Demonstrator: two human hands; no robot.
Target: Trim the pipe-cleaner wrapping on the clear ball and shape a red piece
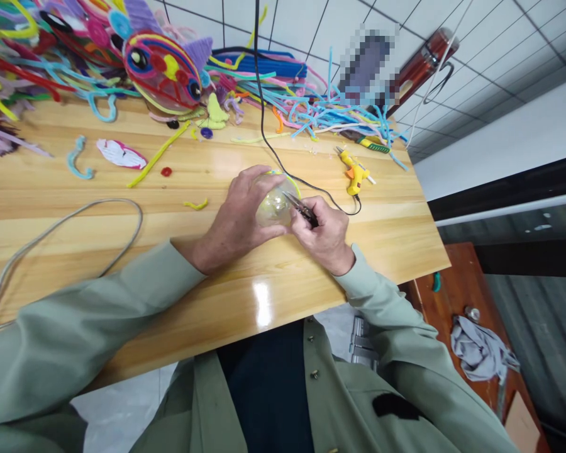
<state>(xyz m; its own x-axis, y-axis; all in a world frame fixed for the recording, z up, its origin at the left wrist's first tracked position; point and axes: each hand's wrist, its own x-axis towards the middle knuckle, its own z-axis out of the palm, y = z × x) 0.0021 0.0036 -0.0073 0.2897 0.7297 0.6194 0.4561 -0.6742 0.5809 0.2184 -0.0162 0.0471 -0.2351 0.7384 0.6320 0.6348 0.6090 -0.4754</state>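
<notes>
One clear rounded piece is clamped by left fingers; right fingers grip a pointed tool

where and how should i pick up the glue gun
By its handle, from above and the near side, I'd say: the yellow glue gun lies on the table with its handle toward the near edge and its nozzle pointing away.
</notes>
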